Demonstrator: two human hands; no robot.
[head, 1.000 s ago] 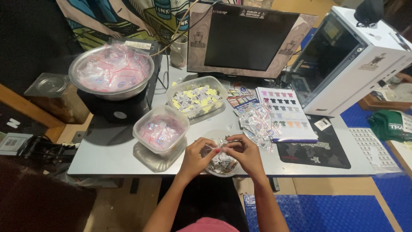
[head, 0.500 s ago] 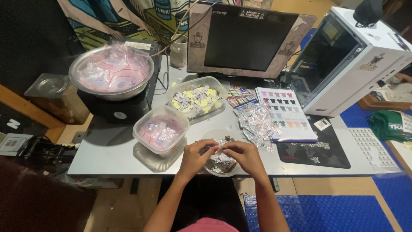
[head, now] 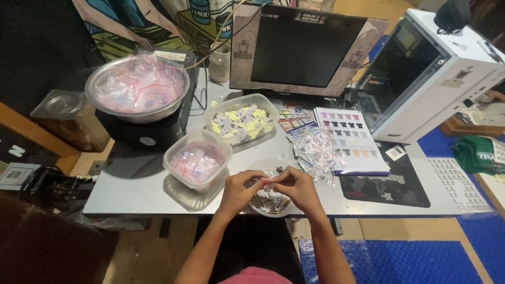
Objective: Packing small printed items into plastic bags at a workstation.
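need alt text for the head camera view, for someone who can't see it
Two hands, left hand and right hand, meet fingertip to fingertip over a small bowl of tiny pieces at the near edge of a grey table. Behind stand two clear tubs, a metal bowl of small bags and a dark monitor.

We are seeing bright overhead light glaring on the grey desk (head: 131, 181); edges are darkening and bending.
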